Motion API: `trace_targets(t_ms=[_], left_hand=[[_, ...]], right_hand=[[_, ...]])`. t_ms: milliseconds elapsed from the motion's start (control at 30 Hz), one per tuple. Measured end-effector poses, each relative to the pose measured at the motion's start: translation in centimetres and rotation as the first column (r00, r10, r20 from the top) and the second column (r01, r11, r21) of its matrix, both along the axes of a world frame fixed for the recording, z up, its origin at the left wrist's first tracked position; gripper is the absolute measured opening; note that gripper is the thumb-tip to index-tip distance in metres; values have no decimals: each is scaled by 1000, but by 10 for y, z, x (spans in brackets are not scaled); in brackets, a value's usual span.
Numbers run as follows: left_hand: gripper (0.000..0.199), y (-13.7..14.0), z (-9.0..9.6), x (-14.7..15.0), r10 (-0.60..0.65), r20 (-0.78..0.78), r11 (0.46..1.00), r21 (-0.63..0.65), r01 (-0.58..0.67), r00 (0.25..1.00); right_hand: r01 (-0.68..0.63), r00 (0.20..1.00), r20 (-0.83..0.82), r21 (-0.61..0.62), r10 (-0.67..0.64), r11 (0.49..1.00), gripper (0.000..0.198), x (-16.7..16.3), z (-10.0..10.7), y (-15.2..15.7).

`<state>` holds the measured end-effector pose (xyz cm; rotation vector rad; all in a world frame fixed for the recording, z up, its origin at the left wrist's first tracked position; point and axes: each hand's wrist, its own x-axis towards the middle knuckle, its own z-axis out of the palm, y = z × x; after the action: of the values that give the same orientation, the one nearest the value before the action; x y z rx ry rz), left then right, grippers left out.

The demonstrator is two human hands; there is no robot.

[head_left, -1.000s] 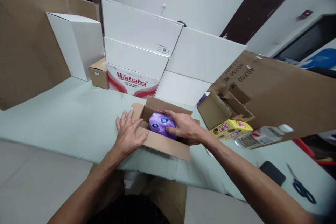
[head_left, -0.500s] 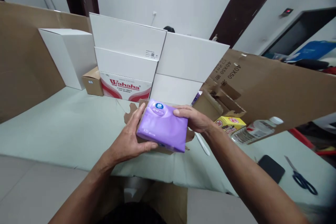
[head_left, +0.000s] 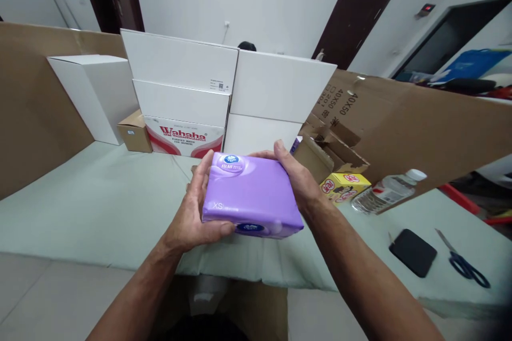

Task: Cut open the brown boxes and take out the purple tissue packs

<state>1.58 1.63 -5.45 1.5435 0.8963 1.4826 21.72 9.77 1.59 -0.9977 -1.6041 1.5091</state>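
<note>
The step in hand appears to be holding up 1 purple pack (head_left: 256, 192) between 2 hands, above the table (head_left: 100, 213) near the middle of its near edge. The left hand (head_left: 192, 216) is partly open, its fingers along the pack's left side and its thumb across the front lower corner. The right hand (head_left: 296, 178) is curved round the far right corner, thumb raised; its fingertips are hidden. Any next move probably calls for even, light pressure from each palm, as the wrapper looks soft.

Counted on the table: 1 bottle (head_left: 386, 192) and 1 yellow box (head_left: 346, 187) towards the right end, 1 black case (head_left: 414, 252) and 1 pair of scissors (head_left: 464, 265) near the near right corner, and 1 small brown box (head_left: 136, 133) by the far edge.
</note>
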Motion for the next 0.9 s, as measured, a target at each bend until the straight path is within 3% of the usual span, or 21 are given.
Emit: trace_targets(t_ms=[100, 167, 233, 333, 400, 533, 733, 900], left_hand=[[134, 1, -4, 4, 90, 30, 996, -8, -90, 995], [131, -1, -7, 6, 126, 72, 992, -28, -125, 989], [128, -5, -12, 9, 119, 127, 992, -49, -114, 985], [113, -17, -18, 17, 81, 156, 994, -90, -67, 984], [96, -27, -22, 25, 164, 101, 982, -113, -152, 981], [71, -41, -27, 39, 321, -7, 945, -65, -321, 947], [52, -47, -29, 50, 412, 71, 911, -17, -412, 909], [49, -47, -34, 55, 430, 116, 903, -50, -427, 895]], right_hand=[[241, 967, -115, 122, -227, 963, 68, 10, -12, -10], [406, 913, -179, 290, -368, 866, 63, 16, -31, -29], [517, 855, -232, 435, -464, 737, 66, 17, -58, -57], [490, 868, -203, 504, -454, 711, 65, 5, -97, -100], [544, 833, -186, 449, -521, 709, 65, -8, -112, -120], [632, 766, -177, 384, -618, 674, 65, -27, -114, -128], [677, 732, -179, 304, -658, 671, 70, -36, -103, -121], [654, 730, -172, 455, -661, 604, 66, -38, -101, -119]])
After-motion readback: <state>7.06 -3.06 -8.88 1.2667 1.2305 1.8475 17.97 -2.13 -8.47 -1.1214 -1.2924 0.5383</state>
